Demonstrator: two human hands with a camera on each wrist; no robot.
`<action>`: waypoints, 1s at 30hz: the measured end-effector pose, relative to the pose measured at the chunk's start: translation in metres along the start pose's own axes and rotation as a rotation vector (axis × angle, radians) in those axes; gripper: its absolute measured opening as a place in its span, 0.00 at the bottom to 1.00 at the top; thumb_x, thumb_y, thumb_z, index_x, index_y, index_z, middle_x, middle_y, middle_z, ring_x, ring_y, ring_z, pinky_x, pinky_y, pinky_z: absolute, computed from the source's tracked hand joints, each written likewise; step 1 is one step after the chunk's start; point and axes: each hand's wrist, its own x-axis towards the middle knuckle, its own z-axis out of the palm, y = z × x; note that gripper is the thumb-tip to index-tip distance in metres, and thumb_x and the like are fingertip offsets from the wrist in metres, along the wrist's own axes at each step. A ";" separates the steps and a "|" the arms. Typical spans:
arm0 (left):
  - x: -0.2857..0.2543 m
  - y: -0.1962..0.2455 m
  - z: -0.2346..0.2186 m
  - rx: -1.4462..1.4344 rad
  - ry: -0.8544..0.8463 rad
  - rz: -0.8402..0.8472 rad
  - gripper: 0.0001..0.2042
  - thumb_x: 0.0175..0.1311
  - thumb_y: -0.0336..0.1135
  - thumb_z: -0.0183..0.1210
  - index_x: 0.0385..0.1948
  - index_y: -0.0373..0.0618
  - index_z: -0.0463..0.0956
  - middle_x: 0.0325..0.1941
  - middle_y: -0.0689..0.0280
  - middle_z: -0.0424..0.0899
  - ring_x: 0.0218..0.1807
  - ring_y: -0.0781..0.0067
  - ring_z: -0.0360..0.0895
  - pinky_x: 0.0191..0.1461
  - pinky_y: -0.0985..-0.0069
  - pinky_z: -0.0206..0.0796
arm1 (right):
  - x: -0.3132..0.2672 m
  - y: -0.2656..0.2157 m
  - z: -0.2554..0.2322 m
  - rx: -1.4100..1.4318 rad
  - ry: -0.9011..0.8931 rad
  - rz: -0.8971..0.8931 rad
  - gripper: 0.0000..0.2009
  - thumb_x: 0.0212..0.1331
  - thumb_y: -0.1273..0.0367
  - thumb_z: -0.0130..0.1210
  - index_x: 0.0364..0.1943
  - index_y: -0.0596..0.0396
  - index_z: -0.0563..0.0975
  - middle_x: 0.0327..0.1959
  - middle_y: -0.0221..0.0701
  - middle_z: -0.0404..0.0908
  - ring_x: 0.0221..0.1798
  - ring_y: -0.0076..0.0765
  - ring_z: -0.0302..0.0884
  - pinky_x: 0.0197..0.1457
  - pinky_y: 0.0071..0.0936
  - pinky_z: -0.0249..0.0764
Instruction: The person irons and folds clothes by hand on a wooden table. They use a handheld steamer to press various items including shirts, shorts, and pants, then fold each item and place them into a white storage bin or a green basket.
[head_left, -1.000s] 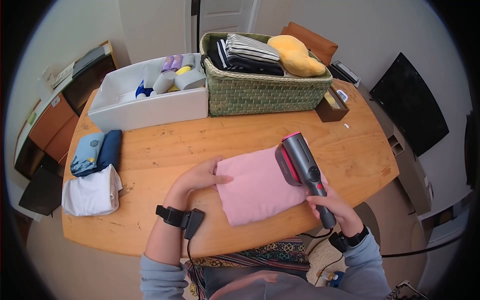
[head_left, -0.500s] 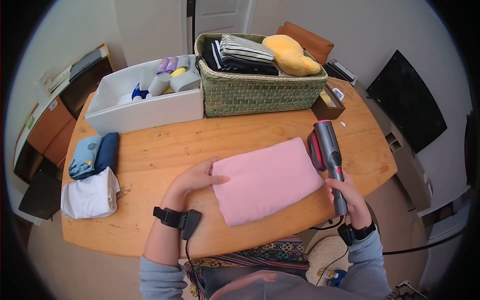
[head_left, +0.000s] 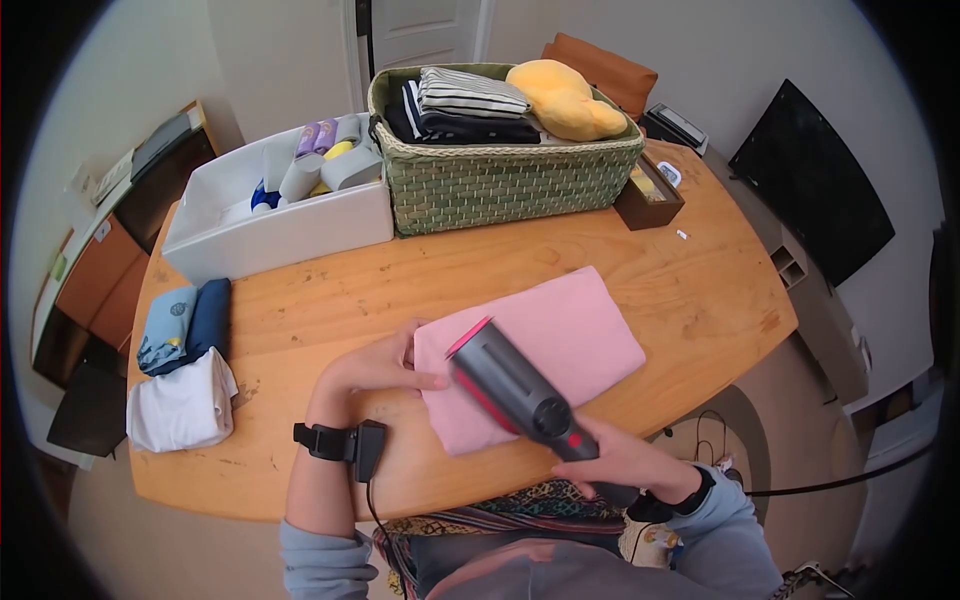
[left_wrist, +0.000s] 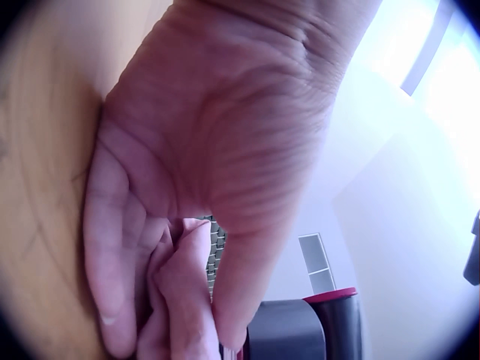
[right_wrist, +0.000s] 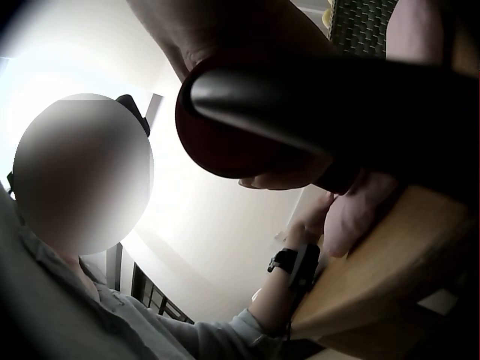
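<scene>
A folded pink garment lies on the wooden table in front of the person. My left hand holds its left edge, the thumb on top and the fingers at the side. In the left wrist view the pink cloth shows between thumb and fingers. My right hand grips the handle of a dark grey handheld garment steamer with a pink-red rim. The steamer's head is over the garment's left part, close to the left thumb. Its dark handle and cord end fill much of the right wrist view.
Folded blue clothes and a white one lie at the table's left. Behind stand a white bin of bottles and rolls, a green woven basket with clothes and a yellow plush, and a brown box. A black cable runs off right.
The steamer has swung off the garment's right side, then back left across it to near the left thumb. My left hand has kept its hold on the left edge. The view has shifted slightly.
</scene>
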 end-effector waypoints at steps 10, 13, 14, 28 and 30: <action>-0.001 -0.002 0.000 -0.198 -0.070 0.006 0.38 0.46 0.24 0.68 0.60 0.39 0.54 0.56 0.62 0.70 0.57 0.74 0.69 0.58 0.75 0.65 | 0.012 0.017 -0.002 0.032 0.012 -0.018 0.22 0.57 0.73 0.58 0.55 0.56 0.64 0.25 0.26 0.70 0.19 0.19 0.70 0.23 0.17 0.67; -0.001 -0.002 0.000 -0.217 -0.071 -0.010 0.38 0.45 0.24 0.68 0.59 0.39 0.55 0.56 0.63 0.70 0.57 0.74 0.69 0.59 0.75 0.65 | 0.006 0.020 -0.015 0.010 0.071 -0.025 0.18 0.56 0.74 0.58 0.50 0.56 0.66 0.25 0.27 0.71 0.19 0.19 0.71 0.22 0.18 0.68; -0.001 -0.002 0.000 -0.217 -0.070 -0.016 0.38 0.45 0.24 0.68 0.59 0.38 0.55 0.55 0.63 0.70 0.56 0.75 0.69 0.59 0.75 0.64 | 0.003 0.022 -0.020 0.010 0.070 -0.024 0.18 0.56 0.74 0.58 0.50 0.56 0.66 0.25 0.27 0.71 0.19 0.19 0.71 0.22 0.18 0.68; -0.001 0.000 0.000 -0.207 -0.077 -0.023 0.38 0.45 0.25 0.69 0.59 0.37 0.55 0.57 0.63 0.68 0.60 0.74 0.65 0.62 0.75 0.61 | -0.044 0.040 -0.105 0.147 0.605 -0.158 0.14 0.53 0.71 0.58 0.41 0.56 0.67 0.19 0.27 0.70 0.14 0.24 0.69 0.17 0.20 0.66; -0.002 0.000 0.000 -0.202 -0.080 -0.021 0.38 0.45 0.25 0.69 0.59 0.37 0.55 0.57 0.63 0.68 0.60 0.73 0.65 0.62 0.75 0.61 | -0.043 0.049 -0.126 0.176 0.628 -0.156 0.13 0.54 0.70 0.57 0.40 0.55 0.67 0.18 0.27 0.70 0.14 0.24 0.69 0.17 0.20 0.66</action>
